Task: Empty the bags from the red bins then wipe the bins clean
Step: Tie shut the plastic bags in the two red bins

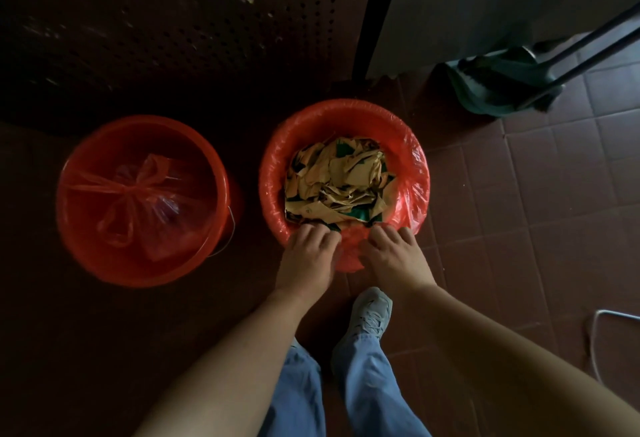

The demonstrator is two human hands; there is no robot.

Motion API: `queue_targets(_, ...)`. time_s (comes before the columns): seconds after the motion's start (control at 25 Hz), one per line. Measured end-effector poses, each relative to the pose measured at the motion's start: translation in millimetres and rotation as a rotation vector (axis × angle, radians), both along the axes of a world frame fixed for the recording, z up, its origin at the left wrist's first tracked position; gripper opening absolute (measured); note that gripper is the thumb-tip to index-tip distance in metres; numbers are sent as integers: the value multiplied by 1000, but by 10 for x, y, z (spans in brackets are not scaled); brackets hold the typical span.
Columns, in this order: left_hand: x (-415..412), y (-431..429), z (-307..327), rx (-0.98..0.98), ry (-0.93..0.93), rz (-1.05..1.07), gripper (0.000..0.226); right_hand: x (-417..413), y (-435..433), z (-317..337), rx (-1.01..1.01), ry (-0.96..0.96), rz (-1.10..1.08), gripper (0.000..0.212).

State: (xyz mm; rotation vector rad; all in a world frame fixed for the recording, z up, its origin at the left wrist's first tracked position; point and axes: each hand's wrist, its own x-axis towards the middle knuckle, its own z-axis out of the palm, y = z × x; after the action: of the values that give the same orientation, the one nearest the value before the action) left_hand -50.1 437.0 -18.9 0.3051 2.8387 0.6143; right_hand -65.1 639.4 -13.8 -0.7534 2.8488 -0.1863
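Observation:
Two red bins stand side by side on the floor. The left bin point(69, 201) holds a tied red plastic bag point(145, 194) lying inside it. The right bin is lined with a red bag point(412, 173) folded over its rim and filled with crumpled brown and green paper scraps point(336, 180). My left hand point(306, 256) and my right hand point(394, 256) both sit at the near rim of the right bin, fingers curled over the bag's edge and gripping it.
A green dustpan and broom point(502, 86) with dark handles lean at the back right by a grey wall. My shoe point(370, 312) and jeans are just below the bin. A metal loop point(602, 318) lies on the tiled floor at right. A dark perforated panel stands behind.

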Motion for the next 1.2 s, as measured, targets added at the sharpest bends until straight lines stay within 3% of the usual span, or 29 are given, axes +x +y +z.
queue_targets(0.16,215,14,-121,-56,-39,-257,24,141,53,-125,19,-76,42,31)
queue_targets(0.28,229,10,-227,-161,-91,-201,33,136,21,-238,12,-141,-19,16)
queue_targets(0.4,167,-12,-323,-132,-86,-206,23,121,47,-336,-76,-207,12,13)
queue_targets(0.52,171,-34,-342,-94,-105,-216,24,108,45,-316,-123,-196,43,16)
queue_targets(0.68,166,21,-181,-99,-130,-175,29,19,-74,-189,-71,-254,-82,16)
queue_targets(0.88,1,56,65,-116,-195,-100,26,-93,-112,56,-86,-333,-129,32)
queue_targets(1.04,-171,60,132,-72,-290,-63,20,-161,-143,173,-172,-365,-136,15)
queue_targets(1.2,-177,43,185,-24,-403,-15,26,-93,-154,258,-92,-466,-170,52)
